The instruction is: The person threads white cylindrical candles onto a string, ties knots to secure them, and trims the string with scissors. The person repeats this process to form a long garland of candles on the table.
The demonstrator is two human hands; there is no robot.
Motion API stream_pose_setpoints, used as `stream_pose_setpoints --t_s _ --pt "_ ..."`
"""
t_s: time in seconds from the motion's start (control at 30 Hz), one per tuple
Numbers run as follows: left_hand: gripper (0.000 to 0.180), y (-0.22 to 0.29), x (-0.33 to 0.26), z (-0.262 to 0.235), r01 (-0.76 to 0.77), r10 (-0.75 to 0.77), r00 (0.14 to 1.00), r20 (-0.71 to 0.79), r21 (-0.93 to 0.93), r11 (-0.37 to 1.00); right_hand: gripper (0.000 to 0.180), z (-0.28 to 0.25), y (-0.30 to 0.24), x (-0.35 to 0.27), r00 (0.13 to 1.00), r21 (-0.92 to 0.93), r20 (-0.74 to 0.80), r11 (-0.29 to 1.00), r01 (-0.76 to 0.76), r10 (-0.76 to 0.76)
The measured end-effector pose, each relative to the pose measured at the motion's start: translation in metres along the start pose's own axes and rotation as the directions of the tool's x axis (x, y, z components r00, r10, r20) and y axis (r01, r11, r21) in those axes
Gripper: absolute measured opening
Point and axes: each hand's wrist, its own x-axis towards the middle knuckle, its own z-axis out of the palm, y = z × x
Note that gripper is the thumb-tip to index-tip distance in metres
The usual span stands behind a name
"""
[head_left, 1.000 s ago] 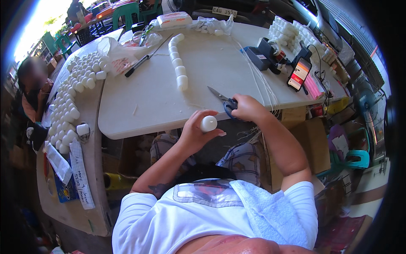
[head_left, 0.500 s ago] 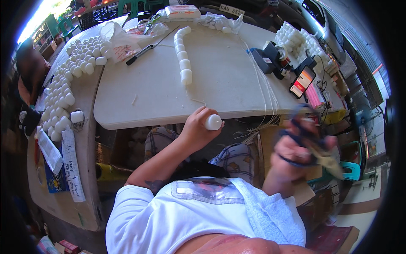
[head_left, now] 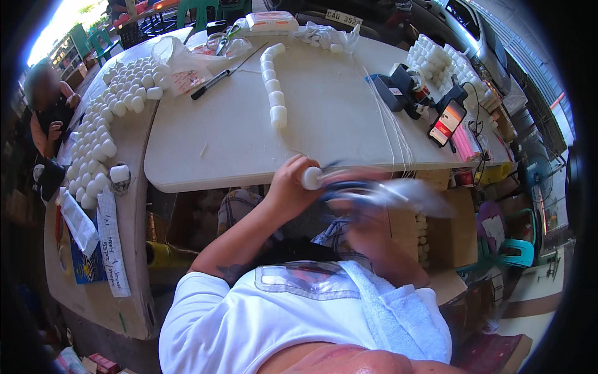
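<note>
My left hand (head_left: 291,188) is closed around a short white candle (head_left: 311,178), its round end turned up, just off the near edge of the table. Close beside it on the right is my right hand (head_left: 364,209), smeared by motion, with dark-handled scissors (head_left: 398,193) in its grip. Their dark loops lie toward the candle and a pale blur stretches off to the right; whether they touch the candle I cannot tell. Beyond, a slightly curved row of white candles (head_left: 272,83) lies on the white table (head_left: 212,137).
Many white candles (head_left: 93,146) cover the left table. A pen (head_left: 210,85), plastic bags (head_left: 177,59) and green-handled scissors (head_left: 223,41) lie at the back left. Loose white strings (head_left: 389,118), a phone (head_left: 446,122) and stacked candles (head_left: 436,62) are at right. Another person (head_left: 53,109) sits far left.
My right hand has swung left with the scissors, from out at the right to beside the candle. My left hand stays closed on the candle. The person at far left now shows more upright.
</note>
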Motion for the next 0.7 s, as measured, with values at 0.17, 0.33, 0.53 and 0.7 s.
stream_pose_setpoints --t_s 0.17,0.33,0.53,0.7 --pt "0.03 0.001 0.002 0.0 -0.019 0.019 1.0 -0.007 0.02 1.0 0.046 0.0 0.0 -0.004 0.93 0.175 -0.345 0.964 0.2 -0.13" --pt "0.03 0.003 0.004 -0.002 -0.088 0.089 0.996 -0.019 0.015 0.996 0.052 0.013 0.006 0.001 0.986 0.439 -0.165 0.894 0.091 -0.019" --pt "0.025 -0.001 -0.002 -0.017 -0.066 0.064 0.996 -0.054 -0.044 0.997 0.059 0.001 0.008 0.007 0.995 0.403 0.063 0.91 -0.094 0.075" --pt "0.028 -0.02 -0.017 -0.071 -0.136 -0.019 0.98 -0.197 -0.74 0.659 0.052 -0.003 0.027 -0.006 0.822 0.674 0.5 0.474 -0.567 0.273"
